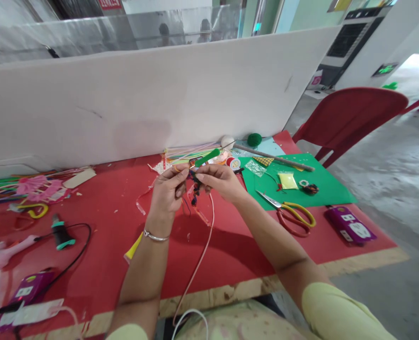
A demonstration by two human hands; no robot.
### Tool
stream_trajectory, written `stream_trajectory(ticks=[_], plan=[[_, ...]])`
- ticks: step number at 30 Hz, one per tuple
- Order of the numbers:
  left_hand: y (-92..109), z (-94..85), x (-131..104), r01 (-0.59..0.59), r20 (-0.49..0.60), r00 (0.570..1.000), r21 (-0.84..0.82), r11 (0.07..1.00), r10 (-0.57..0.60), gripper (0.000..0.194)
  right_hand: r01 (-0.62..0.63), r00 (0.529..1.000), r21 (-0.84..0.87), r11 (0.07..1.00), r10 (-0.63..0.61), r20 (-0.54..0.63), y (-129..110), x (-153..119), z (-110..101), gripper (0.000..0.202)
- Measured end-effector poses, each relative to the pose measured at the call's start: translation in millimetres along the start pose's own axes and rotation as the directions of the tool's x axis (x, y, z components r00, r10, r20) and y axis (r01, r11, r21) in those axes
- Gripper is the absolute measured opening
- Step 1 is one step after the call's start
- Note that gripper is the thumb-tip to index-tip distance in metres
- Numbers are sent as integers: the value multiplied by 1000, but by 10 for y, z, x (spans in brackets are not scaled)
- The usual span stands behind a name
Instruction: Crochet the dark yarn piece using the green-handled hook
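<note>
My left hand [170, 189] and my right hand [218, 182] are close together above the red table covering [124, 212]. Both pinch a small dark knotted cord piece [194, 186] between thumb and fingers, its lower end hanging down between them. A green-handled tool [206, 157] rises from the fingertips, its tip hidden, and I cannot tell which hand bears it. Behind and below the hands a pink cord [209, 236] runs down to the table's front edge.
Red-and-yellow scissors [296, 218] and a green sheet [337, 189] are on the right, near a purple pack [349, 225]. A pink glue gun [13, 252], teal-black tool [61, 233] and power strip [32, 312] are left. A white panel [142, 99] stands behind.
</note>
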State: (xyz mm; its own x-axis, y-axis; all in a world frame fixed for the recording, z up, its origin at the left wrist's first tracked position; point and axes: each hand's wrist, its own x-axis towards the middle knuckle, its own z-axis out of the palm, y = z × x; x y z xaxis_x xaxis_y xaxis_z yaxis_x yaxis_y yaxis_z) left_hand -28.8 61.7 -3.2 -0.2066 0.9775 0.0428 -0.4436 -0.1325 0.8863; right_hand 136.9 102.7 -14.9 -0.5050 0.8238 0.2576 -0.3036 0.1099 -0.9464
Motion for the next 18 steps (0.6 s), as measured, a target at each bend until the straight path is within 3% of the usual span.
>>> stream_trajectory(ticks=[18], plan=[[-17, 53, -43, -59, -16, 998, 28, 998, 60, 20, 0, 999, -1, 1000, 0, -42, 33, -3, 34, 29]])
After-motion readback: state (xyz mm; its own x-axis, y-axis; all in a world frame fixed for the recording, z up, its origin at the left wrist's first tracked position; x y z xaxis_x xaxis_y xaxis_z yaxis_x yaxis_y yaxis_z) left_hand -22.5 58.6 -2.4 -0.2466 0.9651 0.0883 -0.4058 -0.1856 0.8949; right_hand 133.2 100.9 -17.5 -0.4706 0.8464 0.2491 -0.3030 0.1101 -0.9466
